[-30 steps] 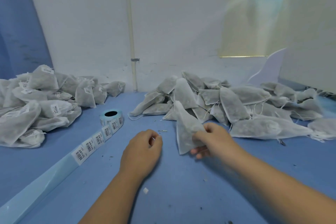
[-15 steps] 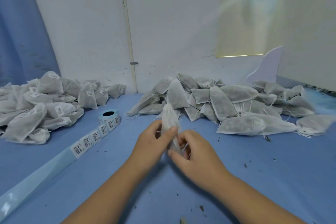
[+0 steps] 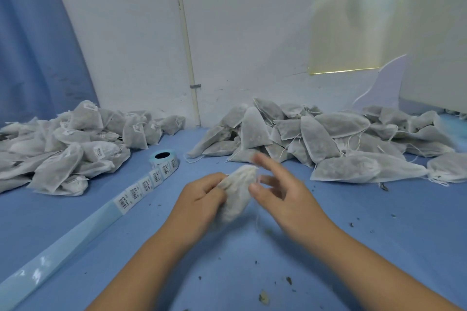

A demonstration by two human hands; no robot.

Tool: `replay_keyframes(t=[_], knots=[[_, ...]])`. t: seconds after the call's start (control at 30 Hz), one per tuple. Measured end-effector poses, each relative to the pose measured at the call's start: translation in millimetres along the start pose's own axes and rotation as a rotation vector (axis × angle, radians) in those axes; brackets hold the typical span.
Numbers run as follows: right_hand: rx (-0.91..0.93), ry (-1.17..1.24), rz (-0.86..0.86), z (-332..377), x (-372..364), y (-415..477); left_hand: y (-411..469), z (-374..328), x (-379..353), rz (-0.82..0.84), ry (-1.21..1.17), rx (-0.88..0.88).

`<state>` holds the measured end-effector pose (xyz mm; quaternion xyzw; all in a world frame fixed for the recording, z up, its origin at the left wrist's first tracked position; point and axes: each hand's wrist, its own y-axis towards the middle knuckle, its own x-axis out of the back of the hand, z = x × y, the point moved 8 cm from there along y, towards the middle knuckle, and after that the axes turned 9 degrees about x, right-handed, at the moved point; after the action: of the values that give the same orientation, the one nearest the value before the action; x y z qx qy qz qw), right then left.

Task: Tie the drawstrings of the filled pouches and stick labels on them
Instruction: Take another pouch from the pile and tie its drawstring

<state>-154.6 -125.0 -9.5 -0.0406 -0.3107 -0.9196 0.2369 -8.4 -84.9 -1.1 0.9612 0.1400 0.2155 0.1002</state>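
My left hand (image 3: 199, 197) grips a filled white mesh pouch (image 3: 236, 192) above the blue table, its gathered neck pointing up. My right hand (image 3: 280, 192) is just right of the pouch, blurred, fingers spread, with a thin white drawstring (image 3: 257, 214) hanging from it. A roll of barcode labels (image 3: 164, 160) stands left of the hands, its strip (image 3: 136, 190) running toward the near left. A pile of unlabelled pouches (image 3: 328, 139) lies at the back right. A pile of labelled pouches (image 3: 70, 146) lies at the back left.
The blue table (image 3: 379, 235) carries scattered dark crumbs near the hands. A white wall with a thin vertical pipe (image 3: 187, 45) stands behind the piles. A blue curtain (image 3: 38, 45) hangs at the far left. A pale board (image 3: 379, 88) leans at the back right.
My right hand picked a pouch from the pile and brought it to the left hand. Now the left hand holds it and the right hand has opened out, pulling the string.
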Motion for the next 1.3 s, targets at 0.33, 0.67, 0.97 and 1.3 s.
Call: replay_keyframes(t=[0.33, 0.67, 0.97, 1.3], knots=[[-0.177, 0.002, -0.031, -12.4, -0.8, -6.2, -9.0, 3.8, 26.4, -0.223, 0.234, -0.174], [-0.166, -0.174, 0.163, -13.3, -12.7, -10.3, -18.2, -6.6, 1.1, -0.07, 0.625, -0.272], [-0.098, -0.166, 0.105, 2.3, 5.2, -4.5, -24.6, 7.3, -32.2, 0.178, 0.151, 0.018], [-0.072, -0.131, 0.005, 1.0, 10.7, -1.8, -23.1, -5.1, -25.3, 0.233, -0.271, 0.074]])
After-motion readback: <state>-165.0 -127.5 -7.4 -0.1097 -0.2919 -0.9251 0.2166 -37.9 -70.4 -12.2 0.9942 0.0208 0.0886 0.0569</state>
